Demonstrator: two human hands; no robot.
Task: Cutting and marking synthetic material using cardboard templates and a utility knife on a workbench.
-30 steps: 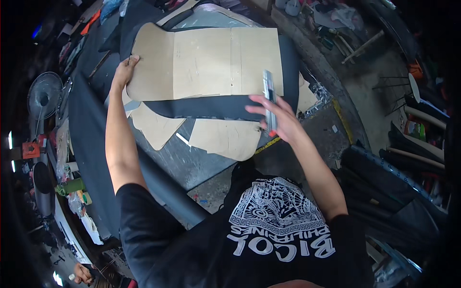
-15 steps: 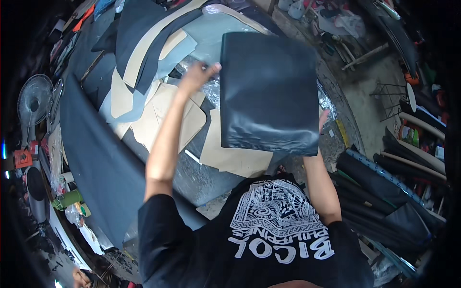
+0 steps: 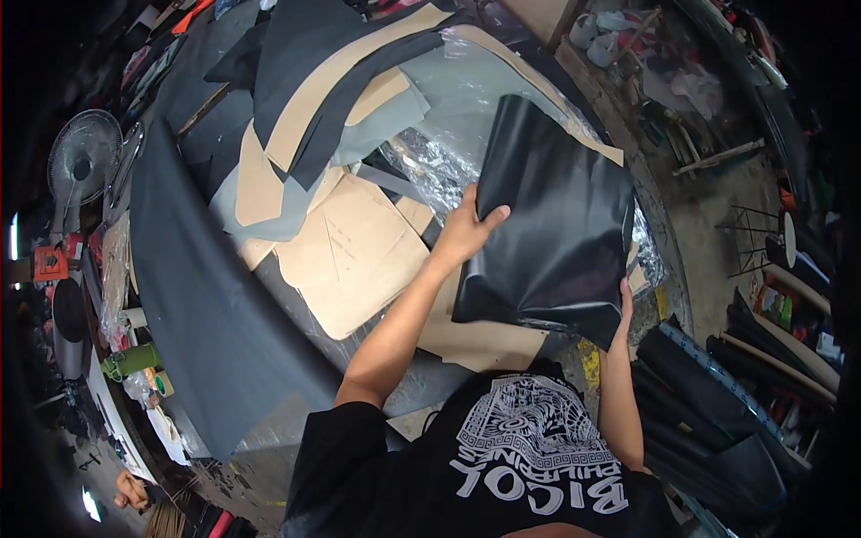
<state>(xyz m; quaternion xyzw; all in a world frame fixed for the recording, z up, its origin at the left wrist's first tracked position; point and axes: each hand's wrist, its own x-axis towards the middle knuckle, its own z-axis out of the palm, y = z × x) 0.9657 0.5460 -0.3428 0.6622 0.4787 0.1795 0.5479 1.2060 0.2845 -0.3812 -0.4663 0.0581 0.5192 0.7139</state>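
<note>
The left hand point(image 3: 465, 235) pinches the left edge of a black sheet point(image 3: 552, 220), thumb lying on the upper face and the other fingers wrapped round behind the edge. That hold probably keeps the rim, which looks curled or doubled over, from springing loose. The right hand point(image 3: 622, 314) is at the sheet's lower right corner, its palm upright against the side; most of its fingers are hidden behind the material, so I cannot tell whether they close on it or merely prop it. The sheet spans the space between the two sets of fingers, tilted and buckled with glossy creases. It looks limp, which would explain why it is supported from opposite sides.

Just below the left fingers, a tan card piece point(image 3: 480, 342) shows partly from under the sheet. To their left lie stacked tan panels point(image 3: 354, 255), flat and overlapping, perhaps so they take less room. Crinkled clear plastic point(image 3: 430, 166) sits just above those fingers, and farther up and left a curved tan strip point(image 3: 350, 85) rests on dark material. Well left of the fingers drapes a large black roll point(image 3: 220, 305); beyond the right fingers, more dark rolls point(image 3: 708, 421) lie bundled together.
</note>
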